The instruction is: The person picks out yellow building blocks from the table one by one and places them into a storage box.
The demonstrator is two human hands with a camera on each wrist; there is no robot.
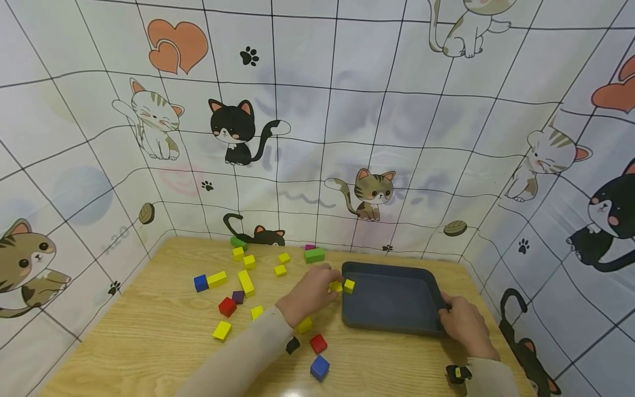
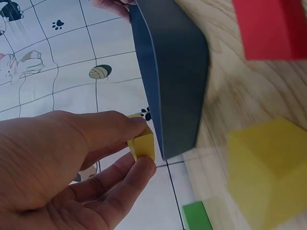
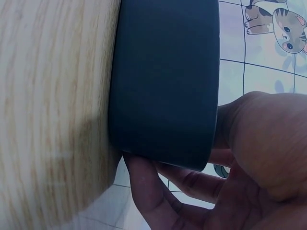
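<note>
My left hand [image 1: 311, 293] pinches a small yellow block [image 2: 144, 145] between thumb and fingertips, just outside the left wall of a dark grey tray [image 1: 392, 300]. Right beside those fingertips, a yellow cube [image 1: 349, 286] overlaps the tray's left edge in the head view. My right hand [image 1: 465, 324] grips the tray at its right side, with fingers [image 3: 146, 184] curled at the outer wall and the thumb side by the rim. Under the left forearm and wrist lie a yellow block [image 1: 305, 325] and a black block [image 1: 292, 345], partly covered.
Yellow blocks [image 1: 246, 283] lie scattered on the wooden table [image 1: 149, 320], left of the tray. Among them are red [image 1: 227, 306], blue [image 1: 200, 283] and purple [image 1: 238, 297] ones. A green block [image 1: 315, 255] sits near the back edge. Cat-printed cloth [image 1: 307, 121] walls the table in.
</note>
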